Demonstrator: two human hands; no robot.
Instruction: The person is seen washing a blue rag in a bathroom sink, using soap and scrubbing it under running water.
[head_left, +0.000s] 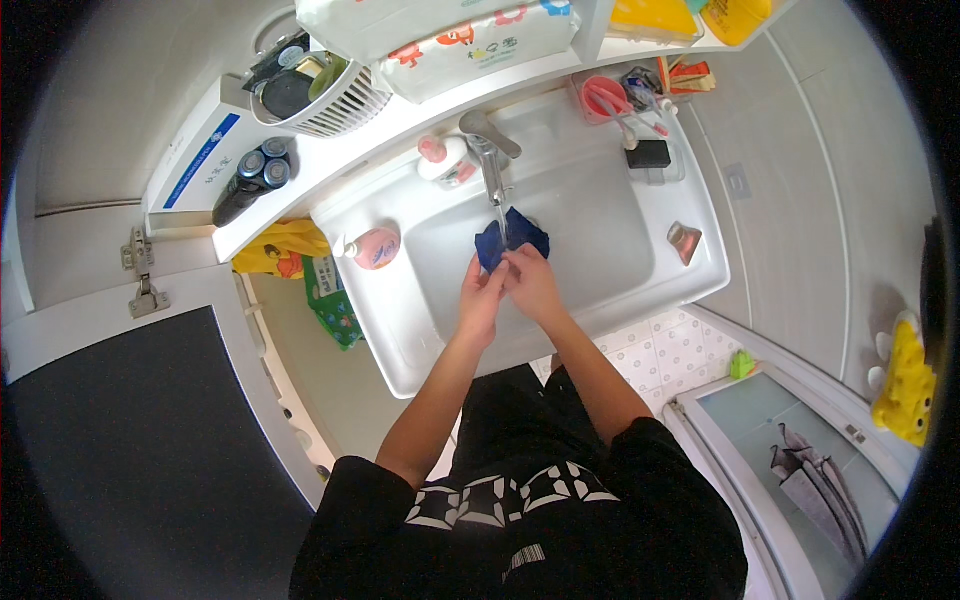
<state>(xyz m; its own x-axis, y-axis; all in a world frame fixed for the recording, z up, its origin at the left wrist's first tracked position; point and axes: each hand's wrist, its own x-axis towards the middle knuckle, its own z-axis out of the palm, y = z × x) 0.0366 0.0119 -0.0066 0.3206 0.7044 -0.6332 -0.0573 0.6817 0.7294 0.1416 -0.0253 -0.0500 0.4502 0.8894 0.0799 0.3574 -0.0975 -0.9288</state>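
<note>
Both of my hands meet over the white washbasin (600, 225) and grip the near edge of a dark blue cloth (525, 231). My left hand (482, 292) pinches it from the left, thumb and fingers close together. My right hand (532, 281) holds it from the right, its fingertips touching those of the left. Water runs from the chrome faucet (491, 169) onto the cloth, which is spread out under the stream. The faucet's lever (491, 133) is at the top. The cloth covers part of the basin floor and hides the drain, at least in part.
A pink pump bottle (376, 249) stands on the left rim, a white pump bottle (450, 161) beside the faucet. On the right rim are a pink cup (602, 99) with toothbrushes, a black block (648, 154) and a small tube (684, 243). An open cabinet door (150, 435) hangs at left.
</note>
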